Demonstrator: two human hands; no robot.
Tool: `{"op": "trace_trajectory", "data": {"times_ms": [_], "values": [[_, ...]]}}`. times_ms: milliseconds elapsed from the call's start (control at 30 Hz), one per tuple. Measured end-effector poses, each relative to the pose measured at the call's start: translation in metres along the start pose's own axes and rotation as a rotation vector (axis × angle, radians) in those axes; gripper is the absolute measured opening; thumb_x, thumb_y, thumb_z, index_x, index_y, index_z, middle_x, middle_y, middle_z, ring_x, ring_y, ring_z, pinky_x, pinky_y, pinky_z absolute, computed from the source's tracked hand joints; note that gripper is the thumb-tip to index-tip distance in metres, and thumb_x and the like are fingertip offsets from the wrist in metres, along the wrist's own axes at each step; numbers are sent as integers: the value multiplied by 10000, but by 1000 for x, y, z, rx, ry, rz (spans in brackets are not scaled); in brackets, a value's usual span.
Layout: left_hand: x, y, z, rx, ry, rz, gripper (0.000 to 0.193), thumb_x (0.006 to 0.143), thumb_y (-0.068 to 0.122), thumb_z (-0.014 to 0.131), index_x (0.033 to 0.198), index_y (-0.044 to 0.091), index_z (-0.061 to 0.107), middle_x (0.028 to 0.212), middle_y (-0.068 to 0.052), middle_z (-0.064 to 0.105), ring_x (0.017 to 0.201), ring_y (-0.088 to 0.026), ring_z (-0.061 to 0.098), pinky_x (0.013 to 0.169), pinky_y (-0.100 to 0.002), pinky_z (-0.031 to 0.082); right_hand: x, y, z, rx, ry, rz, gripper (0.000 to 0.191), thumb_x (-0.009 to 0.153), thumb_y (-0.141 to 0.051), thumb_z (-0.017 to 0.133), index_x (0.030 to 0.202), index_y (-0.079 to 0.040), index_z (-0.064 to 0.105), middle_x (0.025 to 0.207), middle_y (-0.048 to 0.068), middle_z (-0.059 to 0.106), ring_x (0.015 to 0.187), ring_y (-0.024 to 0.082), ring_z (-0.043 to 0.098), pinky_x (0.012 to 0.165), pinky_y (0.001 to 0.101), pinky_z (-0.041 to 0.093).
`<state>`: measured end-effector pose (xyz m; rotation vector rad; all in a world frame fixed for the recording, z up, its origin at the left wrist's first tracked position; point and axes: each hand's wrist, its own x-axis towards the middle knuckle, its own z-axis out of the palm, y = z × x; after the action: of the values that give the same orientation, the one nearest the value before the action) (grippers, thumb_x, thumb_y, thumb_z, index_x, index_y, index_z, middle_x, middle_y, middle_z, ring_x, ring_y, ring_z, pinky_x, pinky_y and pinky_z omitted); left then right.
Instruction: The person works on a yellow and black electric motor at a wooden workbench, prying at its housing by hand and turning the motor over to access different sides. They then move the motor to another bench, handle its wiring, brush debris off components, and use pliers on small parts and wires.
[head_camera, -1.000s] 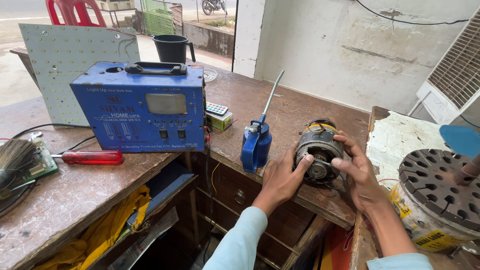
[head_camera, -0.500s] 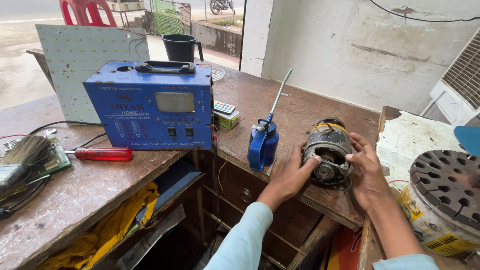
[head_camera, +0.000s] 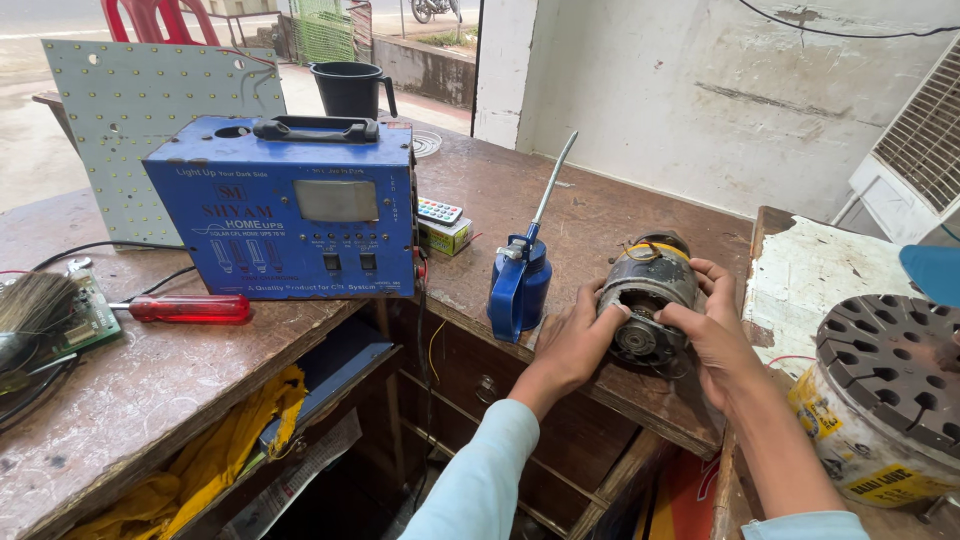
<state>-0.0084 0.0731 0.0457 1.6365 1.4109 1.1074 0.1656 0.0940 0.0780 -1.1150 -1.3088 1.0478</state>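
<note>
At the near edge of the wooden counter (head_camera: 560, 215), your left hand (head_camera: 575, 345) and right hand (head_camera: 715, 330) are both wrapped around the small electric motor (head_camera: 648, 295), gripping it from either side, fingers curled over its grey casing with the shaft end turned toward you. Compared with a second ago, little has changed: the motor sits in much the same spot, lying on its side on the counter, and your hands have closed in slightly tighter on its front face, thumbs now near the bearing. You appear to be steadying or turning it rather than lifting it.

Just left of your left hand stands a blue oil can (head_camera: 520, 285) with a long thin spout angled up and away. Beyond it, a small green-and-yellow carton (head_camera: 445, 235) lies flat with a little remote control (head_camera: 438, 210) on top. Further left is a blue metal power-supply box (head_camera: 290, 210) with a black handle, a grey window, pale lettering and two switches on its front. A red-handled screwdriver (head_camera: 190, 308) lies before it, near a green circuit board (head_camera: 85, 320). To your right, a yellow-labelled round tin (head_camera: 850, 430) carries a dark perforated fan plate (head_camera: 895, 375).
</note>
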Motion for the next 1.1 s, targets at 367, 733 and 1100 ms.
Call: {"op": "trace_trajectory", "data": {"times_ms": [367,733,1100], "values": [[3,0,-7,-363,-3,-44,710,823,441,573,1439,93,524,1350,-192,647,1270,-271,608,1064,-343,428,0,1,13,0,35,-17,912,697,-21,724,1460,-160,244,1442,140,402,1330,272,507,1012,367,540],[9,-7,-9,-549,-89,10,722,832,364,583,1451,-2,515,1368,-200,627,1290,-259,575,1081,-326,402,-4,-2,14,22,-5,-12,868,733,0,672,1455,-183,226,1450,152,362,1330,278,504,982,377,570],[12,-11,-9,-604,-102,29,710,841,342,585,1449,-16,507,1372,-215,613,1301,-270,559,1082,-336,405,-6,3,17,98,33,-57,823,731,31,717,1433,-175,339,1367,164,524,1194,257,621,902,359,591]]}}
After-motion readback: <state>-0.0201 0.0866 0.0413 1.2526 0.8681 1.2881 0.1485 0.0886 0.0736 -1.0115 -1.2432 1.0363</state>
